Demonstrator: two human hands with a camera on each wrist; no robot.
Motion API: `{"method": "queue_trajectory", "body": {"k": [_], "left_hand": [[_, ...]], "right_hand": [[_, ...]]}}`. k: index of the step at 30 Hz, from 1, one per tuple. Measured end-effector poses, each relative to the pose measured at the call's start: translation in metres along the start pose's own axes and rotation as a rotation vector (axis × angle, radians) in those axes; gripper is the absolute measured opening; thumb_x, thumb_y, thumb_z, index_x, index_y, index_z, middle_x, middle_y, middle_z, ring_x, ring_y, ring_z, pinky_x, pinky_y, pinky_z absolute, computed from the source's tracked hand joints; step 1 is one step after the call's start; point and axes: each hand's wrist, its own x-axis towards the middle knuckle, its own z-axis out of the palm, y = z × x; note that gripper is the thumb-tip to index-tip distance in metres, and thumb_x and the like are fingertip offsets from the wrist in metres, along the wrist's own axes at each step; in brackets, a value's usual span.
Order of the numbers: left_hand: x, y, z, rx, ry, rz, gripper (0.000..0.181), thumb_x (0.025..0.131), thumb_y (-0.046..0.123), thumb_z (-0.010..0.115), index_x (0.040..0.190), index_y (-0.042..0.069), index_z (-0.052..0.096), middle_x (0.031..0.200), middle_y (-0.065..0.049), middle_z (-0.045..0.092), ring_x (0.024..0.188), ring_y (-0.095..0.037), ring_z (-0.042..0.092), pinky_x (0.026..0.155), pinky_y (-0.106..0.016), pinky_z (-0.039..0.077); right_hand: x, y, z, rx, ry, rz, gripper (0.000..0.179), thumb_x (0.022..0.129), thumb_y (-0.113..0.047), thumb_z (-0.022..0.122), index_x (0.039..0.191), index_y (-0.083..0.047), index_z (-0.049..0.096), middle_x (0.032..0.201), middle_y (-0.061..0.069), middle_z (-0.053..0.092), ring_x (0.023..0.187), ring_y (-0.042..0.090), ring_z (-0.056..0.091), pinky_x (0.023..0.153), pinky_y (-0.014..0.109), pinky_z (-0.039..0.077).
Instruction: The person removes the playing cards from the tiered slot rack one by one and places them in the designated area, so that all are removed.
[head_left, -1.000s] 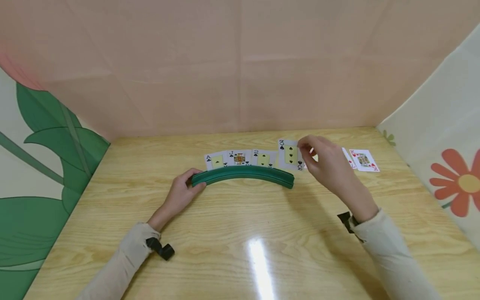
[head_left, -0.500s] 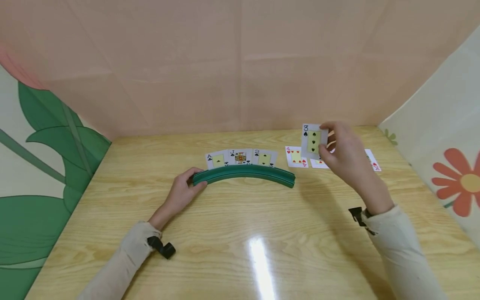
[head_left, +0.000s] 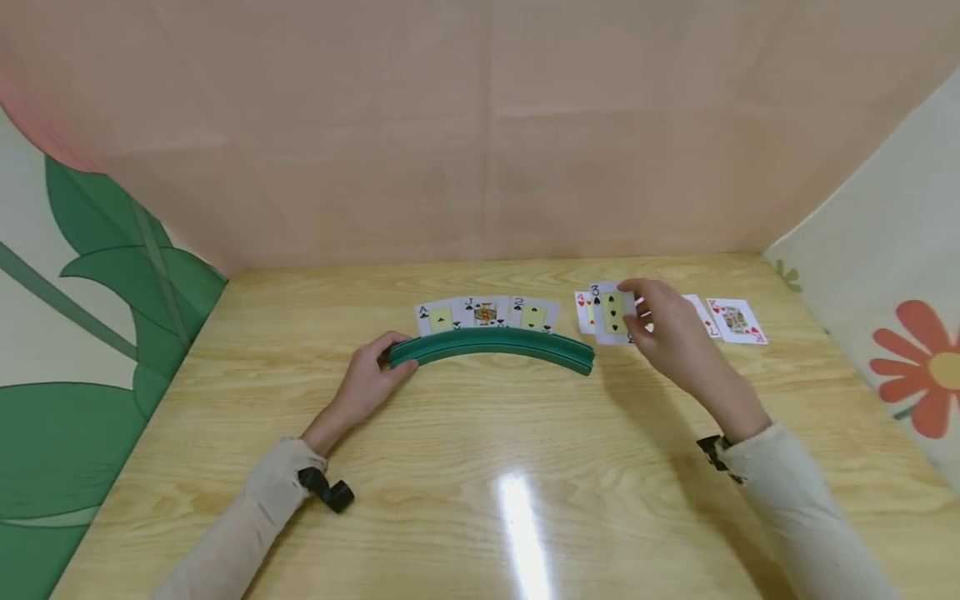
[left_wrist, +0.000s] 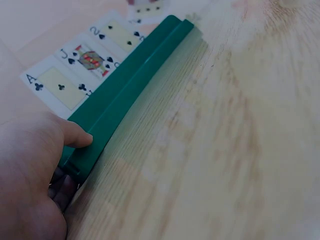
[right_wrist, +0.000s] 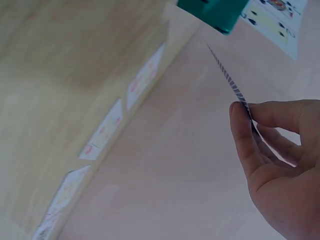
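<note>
My left hand [head_left: 363, 383] grips the left end of a green curved card holder [head_left: 487, 340], thumb over its front in the left wrist view. An ace of clubs [head_left: 440, 320], a jack of spades [head_left: 485, 314] and a two of spades [head_left: 533, 317] stand in its slot, fanned toward the left. Past the holder's right end, my right hand [head_left: 675, 337] pinches a three of spades [head_left: 612, 315] by its right edge, face toward me. The right wrist view shows this card [right_wrist: 231, 82] edge-on between thumb and fingers, apart from the holder [right_wrist: 216, 14].
Red-suited cards lie face up in a row behind the right hand. A four of hearts [head_left: 582, 312] is partly covered by the held card, and a king of hearts [head_left: 737, 322] ends the row. A pink cloth wall [head_left: 480, 183] rises behind the wooden table [head_left: 420, 467].
The right hand has carried the three of spades from beside the two of spades up and right, then back left and lower. The left hand keeps its grip on the holder.
</note>
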Motion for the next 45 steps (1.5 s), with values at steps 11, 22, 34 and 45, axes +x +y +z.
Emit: {"method": "queue_trajectory", "body": {"k": [11, 22, 34, 45], "left_hand": [[-0.001, 0.002, -0.002, -0.006, 0.010, 0.003, 0.025, 0.092, 0.017, 0.073, 0.116, 0.011, 0.067, 0.108, -0.007, 0.067, 0.094, -0.021, 0.057, 0.084, -0.039, 0.047], [0.001, 0.001, 0.001, -0.001, 0.002, 0.005, 0.025, 0.092, 0.016, 0.073, 0.116, 0.010, 0.066, 0.108, -0.007, 0.067, 0.093, -0.020, 0.056, 0.083, -0.036, 0.046], [0.002, 0.002, 0.000, 0.005, -0.006, 0.011, 0.026, 0.093, 0.014, 0.072, 0.117, 0.008, 0.066, 0.111, -0.008, 0.067, 0.097, -0.020, 0.057, 0.086, -0.037, 0.046], [0.002, 0.003, 0.000, 0.002, -0.006, -0.007, 0.026, 0.093, 0.013, 0.072, 0.117, 0.009, 0.065, 0.112, -0.008, 0.066, 0.099, -0.020, 0.058, 0.088, -0.038, 0.046]], "right_hand": [[-0.006, 0.023, 0.013, 0.050, -0.287, 0.160, 0.043, 0.087, 0.008, 0.065, 0.127, 0.016, 0.051, 0.114, 0.033, 0.060, 0.093, 0.041, 0.066, 0.072, 0.044, 0.057], [-0.016, 0.027, 0.020, -0.087, -0.442, 0.104, 0.049, 0.083, -0.001, 0.075, 0.126, 0.012, 0.056, 0.077, 0.008, 0.057, 0.071, 0.020, 0.051, 0.064, 0.035, 0.042], [-0.014, 0.031, 0.019, -0.053, -0.486, 0.114, 0.045, 0.082, 0.002, 0.075, 0.124, 0.012, 0.061, 0.070, 0.004, 0.061, 0.062, 0.015, 0.048, 0.062, 0.034, 0.040], [-0.015, 0.030, 0.017, -0.022, -0.515, 0.108, 0.044, 0.082, 0.004, 0.075, 0.123, 0.011, 0.062, 0.067, 0.004, 0.056, 0.061, 0.016, 0.045, 0.058, 0.031, 0.039]]}}
